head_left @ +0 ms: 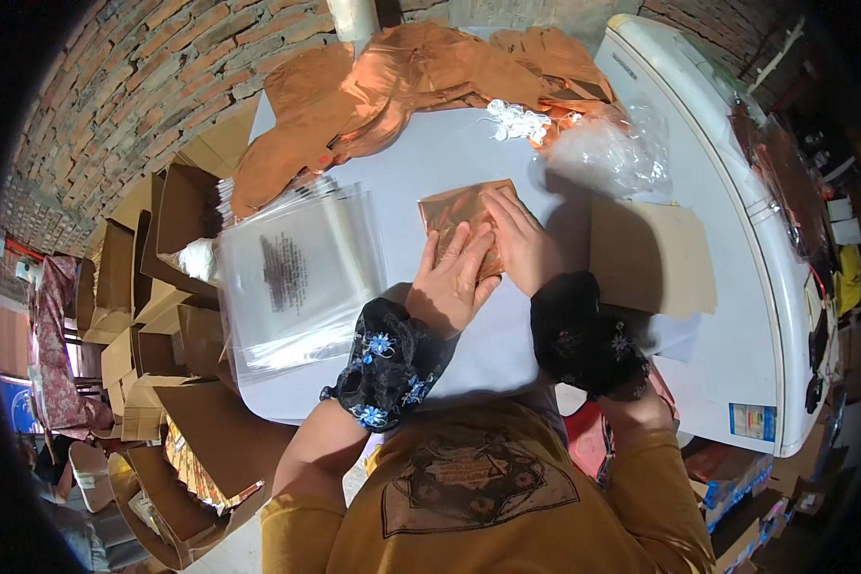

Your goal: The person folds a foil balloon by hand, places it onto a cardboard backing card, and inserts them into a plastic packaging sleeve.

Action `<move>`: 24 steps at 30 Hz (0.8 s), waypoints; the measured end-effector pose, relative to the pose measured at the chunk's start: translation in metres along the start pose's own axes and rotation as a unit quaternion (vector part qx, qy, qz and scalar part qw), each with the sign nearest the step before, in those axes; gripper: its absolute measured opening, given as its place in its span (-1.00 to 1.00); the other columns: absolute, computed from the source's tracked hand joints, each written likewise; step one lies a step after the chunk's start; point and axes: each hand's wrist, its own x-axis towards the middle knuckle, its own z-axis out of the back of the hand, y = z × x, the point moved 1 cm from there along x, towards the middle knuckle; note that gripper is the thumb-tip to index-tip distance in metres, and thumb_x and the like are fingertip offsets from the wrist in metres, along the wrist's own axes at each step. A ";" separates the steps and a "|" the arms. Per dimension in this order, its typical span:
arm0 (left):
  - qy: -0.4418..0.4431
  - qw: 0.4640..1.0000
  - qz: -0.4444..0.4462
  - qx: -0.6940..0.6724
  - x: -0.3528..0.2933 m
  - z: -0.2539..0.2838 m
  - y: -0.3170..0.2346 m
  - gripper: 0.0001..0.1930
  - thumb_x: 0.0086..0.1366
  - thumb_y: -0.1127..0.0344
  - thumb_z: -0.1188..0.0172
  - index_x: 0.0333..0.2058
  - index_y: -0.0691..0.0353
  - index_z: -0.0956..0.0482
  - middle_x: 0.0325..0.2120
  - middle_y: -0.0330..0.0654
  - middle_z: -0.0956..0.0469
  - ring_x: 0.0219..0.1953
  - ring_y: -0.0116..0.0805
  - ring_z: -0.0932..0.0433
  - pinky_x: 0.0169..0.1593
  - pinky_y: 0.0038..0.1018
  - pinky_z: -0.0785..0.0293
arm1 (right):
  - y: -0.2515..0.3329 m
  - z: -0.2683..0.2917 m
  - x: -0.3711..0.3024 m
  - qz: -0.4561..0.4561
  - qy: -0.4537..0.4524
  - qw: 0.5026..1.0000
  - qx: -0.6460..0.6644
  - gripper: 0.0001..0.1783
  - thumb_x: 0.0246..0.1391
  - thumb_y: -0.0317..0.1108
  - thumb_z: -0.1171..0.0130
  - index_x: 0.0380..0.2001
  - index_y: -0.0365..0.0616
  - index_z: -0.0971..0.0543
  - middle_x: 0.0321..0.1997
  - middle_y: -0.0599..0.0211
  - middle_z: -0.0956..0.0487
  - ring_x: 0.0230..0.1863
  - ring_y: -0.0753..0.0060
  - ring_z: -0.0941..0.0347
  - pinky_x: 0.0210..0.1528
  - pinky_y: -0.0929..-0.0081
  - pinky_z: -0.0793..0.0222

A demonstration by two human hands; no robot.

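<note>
On the white tabletop [430,344], a copper-coloured shiny foil piece [439,212] lies folded into a small square. My left hand [454,277] rests on its near left part with the fingers stretched out and apart. Across its right side lies my right hand [521,244], fingers extended over the foil and covering that edge. Left of my hands is a stack of clear plastic bags [258,277] with dark print. Several larger, flat copper-coloured foil pieces [392,81] are heaped along the far edge.
White strings [518,121] lie beside a crumpled clear plastic bag [612,153] at the far right. A brown cardboard sheet [651,253] is right of my right hand. A white appliance [727,191] flanks the table. Open cardboard boxes [187,225] crowd the left; a brick wall [153,86] stands behind.
</note>
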 end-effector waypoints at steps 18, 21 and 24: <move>0.017 1.000 0.008 0.004 0.000 -0.001 0.000 -0.36 0.39 -0.02 -0.09 0.28 0.27 -0.22 0.25 0.00 -0.26 0.37 -0.09 -0.19 0.40 0.04 -0.05 | -0.008 0.003 -0.002 -0.035 0.007 0.996 0.085 -0.80 0.21 -0.49 -0.09 -0.10 -0.25 -0.53 0.09 0.05 -0.53 0.20 -0.03 -0.43 0.23 0.23 -0.37; 0.017 1.000 0.008 0.015 -0.001 -0.004 0.001 -0.37 0.38 -0.02 -0.09 0.26 0.29 -0.25 0.24 0.01 -0.28 0.37 -0.08 -0.19 0.40 0.03 -0.06 | 0.001 0.006 -0.001 0.035 0.019 0.999 -0.027 -0.69 0.24 -0.43 -0.09 0.03 -0.25 -0.51 0.16 0.06 -0.51 0.26 -0.06 -0.39 0.31 0.16 -0.31; 0.008 1.000 0.006 0.027 -0.002 -0.006 0.002 -0.38 0.38 -0.02 -0.09 0.24 0.31 -0.28 0.23 0.02 -0.30 0.36 -0.07 -0.21 0.39 0.03 -0.08 | 0.014 0.011 0.004 0.051 0.010 0.997 -0.052 -0.61 0.18 -0.35 -0.19 0.05 -0.27 -0.53 0.19 0.01 -0.51 0.30 -0.09 -0.35 0.38 0.13 -0.22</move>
